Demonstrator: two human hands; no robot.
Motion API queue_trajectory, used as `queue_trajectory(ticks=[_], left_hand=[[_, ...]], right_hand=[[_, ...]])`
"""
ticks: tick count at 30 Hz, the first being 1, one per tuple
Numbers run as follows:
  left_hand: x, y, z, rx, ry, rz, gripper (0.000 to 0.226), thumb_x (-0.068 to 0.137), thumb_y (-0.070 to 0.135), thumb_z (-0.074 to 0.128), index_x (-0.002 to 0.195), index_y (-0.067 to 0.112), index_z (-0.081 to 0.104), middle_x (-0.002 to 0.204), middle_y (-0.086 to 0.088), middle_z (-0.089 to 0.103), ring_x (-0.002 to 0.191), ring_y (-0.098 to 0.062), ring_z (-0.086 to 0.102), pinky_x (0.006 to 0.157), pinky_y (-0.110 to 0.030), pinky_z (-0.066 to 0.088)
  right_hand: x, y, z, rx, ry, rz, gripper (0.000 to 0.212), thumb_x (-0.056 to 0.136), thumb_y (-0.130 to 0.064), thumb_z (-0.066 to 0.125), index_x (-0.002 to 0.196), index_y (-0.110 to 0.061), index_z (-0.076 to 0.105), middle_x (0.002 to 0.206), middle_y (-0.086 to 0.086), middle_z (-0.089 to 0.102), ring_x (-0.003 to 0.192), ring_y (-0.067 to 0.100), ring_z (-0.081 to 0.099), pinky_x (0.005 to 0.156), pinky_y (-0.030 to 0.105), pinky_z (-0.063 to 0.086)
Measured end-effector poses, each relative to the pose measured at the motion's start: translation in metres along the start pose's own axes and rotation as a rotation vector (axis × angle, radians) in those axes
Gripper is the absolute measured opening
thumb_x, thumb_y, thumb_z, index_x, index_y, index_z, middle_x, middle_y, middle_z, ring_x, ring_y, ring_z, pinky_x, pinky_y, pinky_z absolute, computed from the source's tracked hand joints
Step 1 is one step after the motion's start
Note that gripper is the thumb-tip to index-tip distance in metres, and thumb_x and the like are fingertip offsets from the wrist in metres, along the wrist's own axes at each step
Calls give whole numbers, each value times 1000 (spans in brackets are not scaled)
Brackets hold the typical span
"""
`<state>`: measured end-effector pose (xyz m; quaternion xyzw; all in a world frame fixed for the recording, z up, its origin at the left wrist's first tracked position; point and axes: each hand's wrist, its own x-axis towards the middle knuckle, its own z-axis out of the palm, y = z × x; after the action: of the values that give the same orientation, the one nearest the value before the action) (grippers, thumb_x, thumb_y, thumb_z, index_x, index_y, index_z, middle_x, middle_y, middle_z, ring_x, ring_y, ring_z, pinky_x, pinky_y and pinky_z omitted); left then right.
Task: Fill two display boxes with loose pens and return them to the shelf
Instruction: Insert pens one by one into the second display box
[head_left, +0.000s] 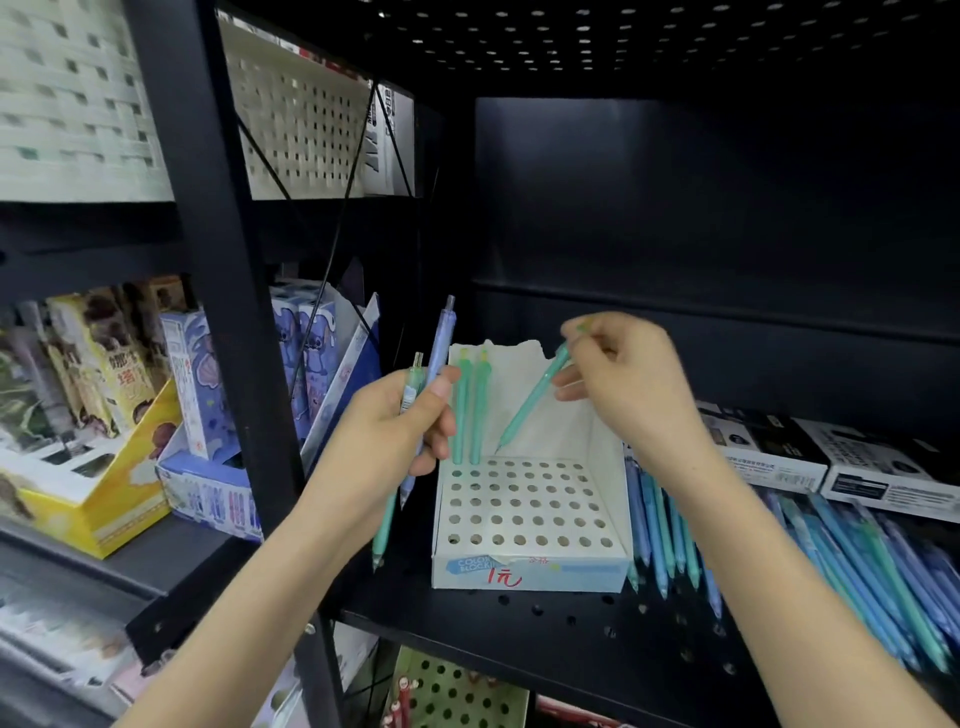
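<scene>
A white display box (530, 564) with a grid of holes stands on the black shelf (545, 623). Two green pens (470, 410) stand upright in its back-left holes. My right hand (634, 384) pinches a green pen (524, 408), tilted, with its tip just above the back row of holes. My left hand (395, 426), left of the box, grips two pens (434, 358), one lilac-blue and one green. A heap of loose blue and green pens (831, 556) lies on the shelf to the right of the box.
Black and white flat boxes (852, 462) lie at the back right of the shelf. A black upright post (228, 291) stands left of my left hand. Beyond it, yellow and blue stationery boxes (156, 415) fill the neighbouring shelf.
</scene>
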<state>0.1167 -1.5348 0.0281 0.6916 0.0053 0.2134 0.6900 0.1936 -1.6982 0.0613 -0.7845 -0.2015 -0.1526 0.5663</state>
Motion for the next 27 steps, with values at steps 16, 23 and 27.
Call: queue_trajectory(ticks=[16, 23, 27], left_hand=[[-4, -2, -5, -34, -61, -30, 12, 98, 17, 42, 92, 8, 47, 62, -4, 57, 49, -9, 47, 37, -17, 30], [-6, -2, -5, -17, -141, 23, 11, 97, 18, 43, 90, 11, 48, 61, -2, 58, 50, -11, 50, 39, -18, 30], [-7, 0, -2, 25, -213, 74, 11, 96, 19, 43, 89, 12, 48, 63, -2, 59, 50, -10, 51, 40, -17, 32]], right_hand=[[12, 11, 41, -301, -112, -94, 11, 87, -14, 53, 95, -19, 59, 81, -2, 65, 72, 15, 61, 74, 36, 54], [7, 8, 43, -415, -52, -116, 19, 88, -23, 57, 106, -20, 64, 78, -6, 62, 71, 9, 54, 61, 24, 37], [-15, -8, 36, -21, -76, -120, 24, 92, -36, 53, 85, -19, 69, 67, -7, 63, 59, 2, 53, 60, 20, 43]])
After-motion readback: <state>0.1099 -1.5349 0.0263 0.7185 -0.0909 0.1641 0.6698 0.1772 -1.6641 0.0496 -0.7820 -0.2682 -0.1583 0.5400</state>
